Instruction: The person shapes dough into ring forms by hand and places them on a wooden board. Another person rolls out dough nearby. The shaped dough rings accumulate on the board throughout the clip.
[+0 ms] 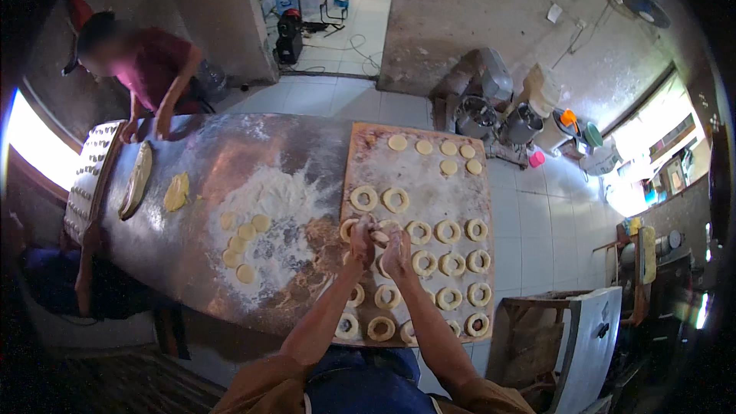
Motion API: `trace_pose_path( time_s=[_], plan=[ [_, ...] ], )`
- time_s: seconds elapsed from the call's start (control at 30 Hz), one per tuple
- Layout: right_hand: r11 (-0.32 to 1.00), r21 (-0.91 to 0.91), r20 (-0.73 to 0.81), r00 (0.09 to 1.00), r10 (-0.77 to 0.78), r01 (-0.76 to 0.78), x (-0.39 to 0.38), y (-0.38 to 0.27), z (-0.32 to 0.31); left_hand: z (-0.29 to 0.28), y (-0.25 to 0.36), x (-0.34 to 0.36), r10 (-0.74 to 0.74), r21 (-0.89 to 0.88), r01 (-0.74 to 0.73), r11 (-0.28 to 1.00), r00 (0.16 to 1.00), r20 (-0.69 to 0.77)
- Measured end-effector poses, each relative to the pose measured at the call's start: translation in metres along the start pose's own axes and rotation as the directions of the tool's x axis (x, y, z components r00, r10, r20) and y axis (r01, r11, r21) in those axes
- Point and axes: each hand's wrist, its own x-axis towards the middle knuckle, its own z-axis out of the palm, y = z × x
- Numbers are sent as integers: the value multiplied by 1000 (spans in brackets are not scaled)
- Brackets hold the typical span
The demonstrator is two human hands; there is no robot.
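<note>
Over the wooden board, my left hand and my right hand come close together, fingers closed on a small pale piece of dough between them. Its exact shape is partly hidden by the fingers. Beneath and around them, dough rings lie in rows on the floury board; my forearms cover some of the nearer ones. Two more rings sit just beyond my hands. Several small flat dough discs rest toward the board's far edge.
Left of the board, the metal table carries scattered flour, more dough discs, a yellowish lump and a long dough strip. A person leans over the far left, near a tray of small pieces. Another person's arm shows nearer.
</note>
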Motion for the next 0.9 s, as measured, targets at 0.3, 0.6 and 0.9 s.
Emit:
trace_pose_path(
  time_s=[0.3, 0.6, 0.9],
  plan=[
    [914, -338, 103, 974, -202, 225, 49, 9, -71, 99, 45, 34, -629, -189, 615, 765, 777, -14],
    [976, -204, 97, 993, -61, 80, 99, -11, -113, 123, -19, 80, -48, 365, 11, 931, 994, 94],
    [465, -872, 34, 966, -256, 154, 131, 38, -163, 131, 12, 113, -301, 887, -440, 140, 834, 462]
  ],
)
